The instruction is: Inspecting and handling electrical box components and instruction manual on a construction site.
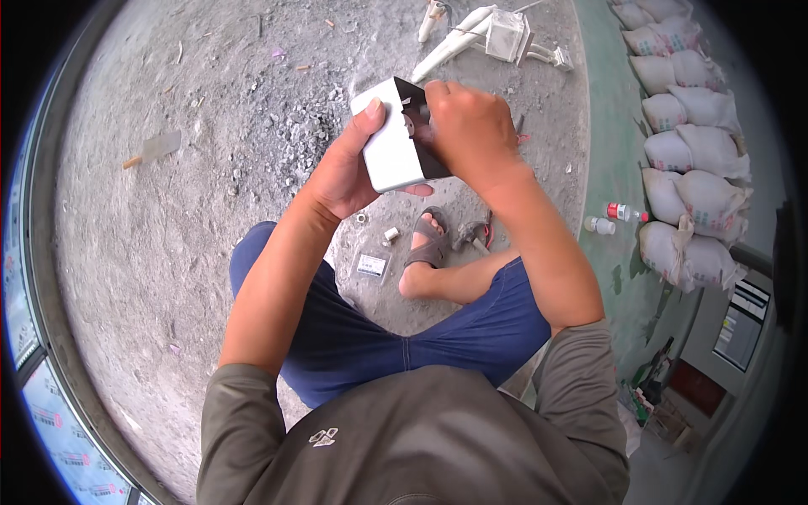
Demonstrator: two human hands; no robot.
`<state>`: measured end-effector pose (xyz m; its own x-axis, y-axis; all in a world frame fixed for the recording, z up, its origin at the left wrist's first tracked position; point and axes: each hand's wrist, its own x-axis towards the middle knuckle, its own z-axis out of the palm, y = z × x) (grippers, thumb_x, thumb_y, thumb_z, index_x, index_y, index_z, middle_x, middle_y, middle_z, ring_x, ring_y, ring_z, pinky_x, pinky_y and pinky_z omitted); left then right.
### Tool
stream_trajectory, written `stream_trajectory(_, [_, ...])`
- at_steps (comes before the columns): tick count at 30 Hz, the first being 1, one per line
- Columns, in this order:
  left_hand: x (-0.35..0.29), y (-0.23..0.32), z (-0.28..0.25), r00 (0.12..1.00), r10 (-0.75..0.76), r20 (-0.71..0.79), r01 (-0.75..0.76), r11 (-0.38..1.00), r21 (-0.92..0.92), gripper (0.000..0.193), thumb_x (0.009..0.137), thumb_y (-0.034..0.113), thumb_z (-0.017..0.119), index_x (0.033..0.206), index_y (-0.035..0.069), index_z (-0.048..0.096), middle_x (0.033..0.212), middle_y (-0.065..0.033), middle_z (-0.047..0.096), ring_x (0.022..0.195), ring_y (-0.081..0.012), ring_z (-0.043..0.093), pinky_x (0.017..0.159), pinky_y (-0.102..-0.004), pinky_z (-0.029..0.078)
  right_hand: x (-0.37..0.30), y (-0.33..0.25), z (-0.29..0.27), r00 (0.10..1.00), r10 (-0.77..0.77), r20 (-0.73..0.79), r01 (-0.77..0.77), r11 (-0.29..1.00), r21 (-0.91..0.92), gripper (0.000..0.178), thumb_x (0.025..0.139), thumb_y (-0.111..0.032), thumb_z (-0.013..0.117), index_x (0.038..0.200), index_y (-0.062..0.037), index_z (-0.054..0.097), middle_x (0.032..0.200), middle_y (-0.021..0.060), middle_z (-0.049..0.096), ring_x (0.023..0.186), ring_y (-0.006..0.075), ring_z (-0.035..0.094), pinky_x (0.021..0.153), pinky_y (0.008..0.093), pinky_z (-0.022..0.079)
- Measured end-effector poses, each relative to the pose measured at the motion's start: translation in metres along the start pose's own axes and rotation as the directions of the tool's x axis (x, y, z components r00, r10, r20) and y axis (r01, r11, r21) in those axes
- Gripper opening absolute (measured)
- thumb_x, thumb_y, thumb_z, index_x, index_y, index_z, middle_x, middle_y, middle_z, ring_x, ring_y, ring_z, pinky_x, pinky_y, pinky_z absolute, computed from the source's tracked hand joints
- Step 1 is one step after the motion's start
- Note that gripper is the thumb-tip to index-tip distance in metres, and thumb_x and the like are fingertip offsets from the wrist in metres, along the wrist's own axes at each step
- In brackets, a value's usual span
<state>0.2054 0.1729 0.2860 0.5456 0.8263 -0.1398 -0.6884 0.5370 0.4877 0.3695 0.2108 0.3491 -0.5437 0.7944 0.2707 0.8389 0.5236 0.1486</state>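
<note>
Pale sacks (692, 148) in a row, two bottles (621, 211) beside them, a scraper (161, 146) on rough grey floor (210, 93).

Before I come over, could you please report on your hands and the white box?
Left hand holding white box; right hand at its dark side, grip hidden. Box above floor. Sandalled foot nearby, nothing visibly blocking.
</note>
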Motion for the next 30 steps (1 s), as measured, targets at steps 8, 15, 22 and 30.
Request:
stream_trajectory(8, [-0.011,0.015,-0.003,0.999,-0.02,-0.036,0.019,0.999,-0.03,0.076,0.086,0.062,0.059,0.136,0.006,0.047,0.122,-0.0159,0.061,0.108,-0.03,0.064,0.088,-0.0487,0.056,-0.002,0.011,-0.021,0.995,-0.044,-0.094,0.081,0.891,0.446,0.024,0.078,-0.027,0.073,0.092,-0.0082,0.069,0.078,0.0117,0.068,0.08,0.0302,0.067,0.074,0.0395,0.053])
stream_trajectory(15, [-0.008,0.01,-0.006,1.0,-0.005,0.009,0.005,0.999,0.048,0.079,0.089,0.061,0.055,0.142,0.003,0.042,0.13,-0.0161,0.057,0.115,-0.026,0.06,0.097,-0.0404,0.05,0.001,0.017,-0.025,0.955,-0.013,0.296,-0.188,0.744,0.641,0.019,0.079,-0.014,0.069,0.095,-0.0042,0.069,0.077,0.0181,0.062,0.066,0.0305,0.056,0.064,0.0372,0.045])
stream_trajectory(22, [-0.011,0.018,-0.004,0.995,0.007,0.096,-0.009,1.0,0.021,0.082,0.091,0.059,0.052,0.145,-0.001,0.038,0.134,-0.0183,0.055,0.12,-0.0288,0.057,0.103,-0.0415,0.046,0.011,0.015,-0.044,0.857,-0.029,0.515,-0.351,0.698,0.624,0.023,0.079,-0.021,0.072,0.095,-0.0042,0.07,0.08,0.019,0.065,0.074,0.0366,0.063,0.069,0.0411,0.048])
stream_trajectory(30, [-0.007,0.003,-0.011,0.998,-0.039,-0.042,0.037,0.998,-0.046,0.069,0.092,0.056,0.055,0.138,0.005,0.047,0.123,-0.0123,0.062,0.11,-0.0228,0.062,0.097,-0.0401,0.049,-0.003,-0.007,0.011,0.998,0.058,-0.004,-0.051,0.913,0.404,0.025,0.083,-0.025,0.071,0.083,-0.0026,0.06,0.074,0.0162,0.065,0.071,0.0365,0.066,0.063,0.0462,0.051])
